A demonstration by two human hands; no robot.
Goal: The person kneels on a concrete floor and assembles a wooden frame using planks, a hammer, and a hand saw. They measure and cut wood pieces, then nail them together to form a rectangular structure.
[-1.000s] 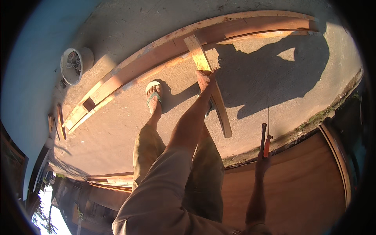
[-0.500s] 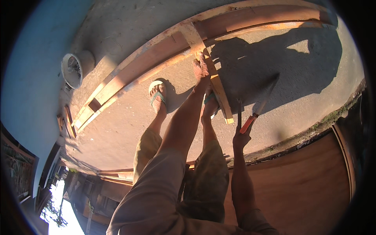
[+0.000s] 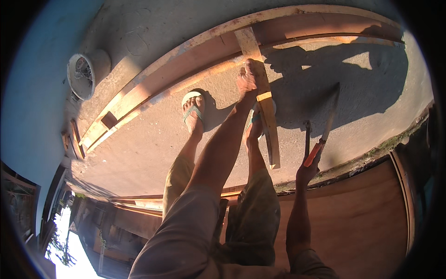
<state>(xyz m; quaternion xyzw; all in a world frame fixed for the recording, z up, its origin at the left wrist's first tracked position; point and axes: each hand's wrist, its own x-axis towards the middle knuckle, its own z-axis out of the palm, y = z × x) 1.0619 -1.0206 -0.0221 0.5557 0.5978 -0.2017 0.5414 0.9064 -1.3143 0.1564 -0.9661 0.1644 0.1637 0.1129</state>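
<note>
My left hand [image 3: 247,83] is closed round a short wooden batten [image 3: 266,114], just on my side of a long wooden frame [image 3: 195,76]. The batten's far end overlaps the frame, and its near end points back toward my legs. To the right, my right hand [image 3: 308,175] grips a handsaw [image 3: 331,114] by its red-orange handle, with the blade pointing away from me. A dark, slim tool with a small head [image 3: 307,135] sticks out of the same hand; its kind is unclear. Both tools are apart from the batten.
My sandalled feet [image 3: 193,110] stand on the concrete ground just before the frame. A white bucket [image 3: 100,69] is at the left by the blue wall [image 3: 37,93]. Wood scraps [image 3: 74,139] lie below it. A brown wooden panel [image 3: 353,209] is at the lower right.
The batten's near end has come closer to me, with my left hand still on it. My right hand has shifted right with the saw and the dark tool. The view has moved slightly.
</note>
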